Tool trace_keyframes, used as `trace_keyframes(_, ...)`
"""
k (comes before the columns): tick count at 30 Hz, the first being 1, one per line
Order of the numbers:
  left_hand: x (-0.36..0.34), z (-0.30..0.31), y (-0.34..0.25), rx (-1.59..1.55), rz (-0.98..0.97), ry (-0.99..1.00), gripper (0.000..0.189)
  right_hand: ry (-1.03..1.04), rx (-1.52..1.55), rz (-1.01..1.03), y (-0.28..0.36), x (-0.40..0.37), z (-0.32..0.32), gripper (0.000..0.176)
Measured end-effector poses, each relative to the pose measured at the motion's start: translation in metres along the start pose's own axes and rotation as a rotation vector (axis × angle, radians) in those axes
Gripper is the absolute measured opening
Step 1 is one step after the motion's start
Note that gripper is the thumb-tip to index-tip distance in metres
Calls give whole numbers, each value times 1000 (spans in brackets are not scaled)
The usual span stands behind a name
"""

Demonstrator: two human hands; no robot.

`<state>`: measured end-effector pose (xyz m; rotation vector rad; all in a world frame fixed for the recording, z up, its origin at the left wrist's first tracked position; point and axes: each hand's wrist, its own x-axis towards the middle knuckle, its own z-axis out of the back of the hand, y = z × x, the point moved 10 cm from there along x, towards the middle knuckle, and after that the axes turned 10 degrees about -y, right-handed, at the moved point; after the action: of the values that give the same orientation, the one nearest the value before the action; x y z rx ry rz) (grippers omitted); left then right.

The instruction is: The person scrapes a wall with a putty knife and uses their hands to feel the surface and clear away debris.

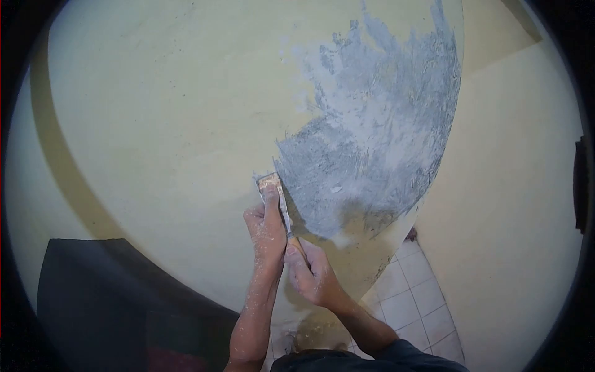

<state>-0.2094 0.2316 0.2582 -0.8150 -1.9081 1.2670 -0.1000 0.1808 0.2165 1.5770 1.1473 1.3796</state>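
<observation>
A scraper [286,214] with a wooden handle and a flat blade lies against the yellow wall [155,124], its blade edge at the lower left border of a grey scraped patch [372,124]. My right hand [313,273] is closed around the handle. Higher up, my left hand [268,217] presses on the blade, its thumb or a finger lying flat near the blade's edge; the other fingers are curled and partly hidden. Pale flakes and dust cover both hands and the left forearm.
To the right stands another pale wall [514,186], with a dark object [581,186] at its far edge. Light floor tiles [412,304] show at the lower right. A dark panel-like shape [93,291] fills the lower left.
</observation>
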Motion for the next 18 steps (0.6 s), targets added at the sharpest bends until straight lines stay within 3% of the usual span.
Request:
trace_keyframes(4, 5, -1, 14, 27, -61, 36, 53, -56, -45, 101, -14, 0, 3, 21)
trace_keyframes(11, -1, -2, 20, 1, -3, 94, 52, -73, -64, 103, -9, -3, 4, 20)
trace_keyframes(18, 8, -3, 3, 11, -105, 68, 56, -80, -48, 57, -9, -1, 0, 22)
